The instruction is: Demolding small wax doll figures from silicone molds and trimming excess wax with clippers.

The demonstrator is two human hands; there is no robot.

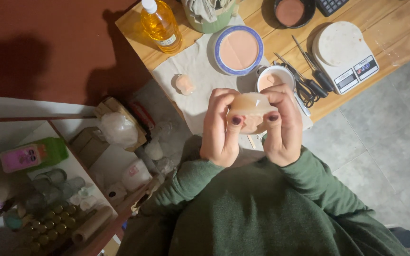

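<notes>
Held at the centre of the frame: a pale peach, translucent mould-like lump [251, 110], soft-looking, pinched from both sides. Left hand [221, 128] clamped on its left edge, thumb with dark-painted nail pressed against the front. Right hand [282, 127] clamped on its right edge, thumb likewise pressed in, fingers curled over the top. Both in green sleeves [309, 178], raised above the table edge, in front of the chest.

Just behind the hands, a small white cup [275, 78] with pinkish filling. Up and left of that, a blue-rimmed round dish [238, 49] filled with peach-coloured material, resting on a beige cloth [200, 71]. On the same cloth, further left, a small peach-coloured piece [184, 84]. At the upper left of the table, a bottle of yellow liquid [160, 24]. To the right, dark-handled tools [309, 80] beside a white kitchen scale [343, 56]. At the top edge, a dark bowl [291, 12] of brownish powder. In the lower left, a cluttered shelf [72, 166] with jars and a green bottle [53, 149].
</notes>
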